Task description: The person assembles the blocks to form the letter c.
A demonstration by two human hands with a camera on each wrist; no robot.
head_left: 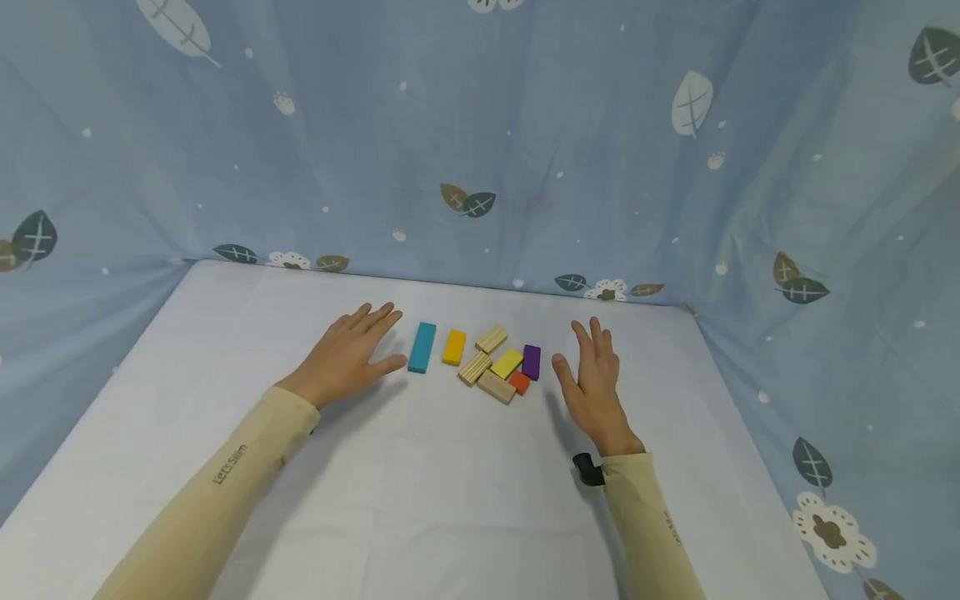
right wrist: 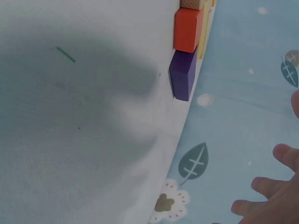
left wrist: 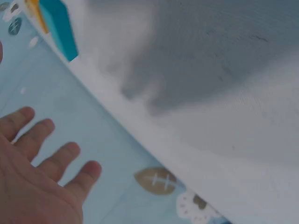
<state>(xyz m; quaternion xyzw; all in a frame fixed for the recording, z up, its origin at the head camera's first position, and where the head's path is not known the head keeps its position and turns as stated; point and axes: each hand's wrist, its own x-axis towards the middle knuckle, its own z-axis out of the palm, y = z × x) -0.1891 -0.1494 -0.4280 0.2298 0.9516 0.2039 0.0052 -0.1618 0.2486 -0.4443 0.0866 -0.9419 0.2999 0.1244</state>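
In the head view my left hand [head_left: 347,354] hovers left of a group of blocks, fingers spread. Its thumb tip is close to a long blue block [head_left: 422,347]; whether they touch I cannot tell. My right hand [head_left: 592,389] is held to the right of the group, fingers extended and holding nothing. Nearest to it lies a purple block [head_left: 531,362], beside a red block [head_left: 519,382]. Between the hands are also an orange-yellow block [head_left: 453,347], a yellow block [head_left: 507,363], and plain wooden blocks [head_left: 497,387], two of them with grooves.
A white cloth [head_left: 450,500] covers the table. Behind it and at both sides hangs a blue curtain [head_left: 360,167] with leaf and flower prints. A black strap [head_left: 588,469] shows at the right wrist. In the right wrist view a short green mark [right wrist: 66,54] shows on the white surface.
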